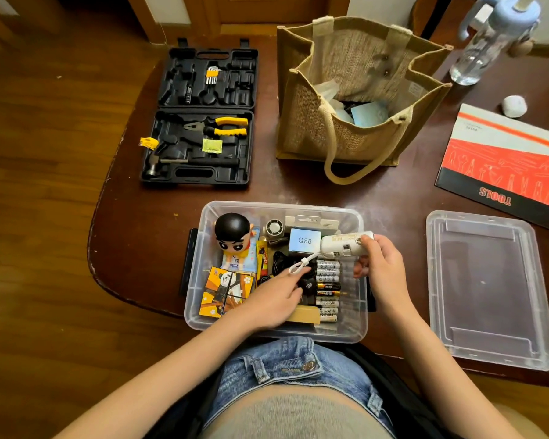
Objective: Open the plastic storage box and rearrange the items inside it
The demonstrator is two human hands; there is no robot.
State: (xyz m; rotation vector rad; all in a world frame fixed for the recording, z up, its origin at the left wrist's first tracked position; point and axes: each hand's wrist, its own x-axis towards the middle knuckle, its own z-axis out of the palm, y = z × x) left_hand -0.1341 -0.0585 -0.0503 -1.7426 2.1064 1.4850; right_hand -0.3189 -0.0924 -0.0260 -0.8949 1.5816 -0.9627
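Holding one white device (346, 243) (right hand (382, 267)), one open box (358, 315)
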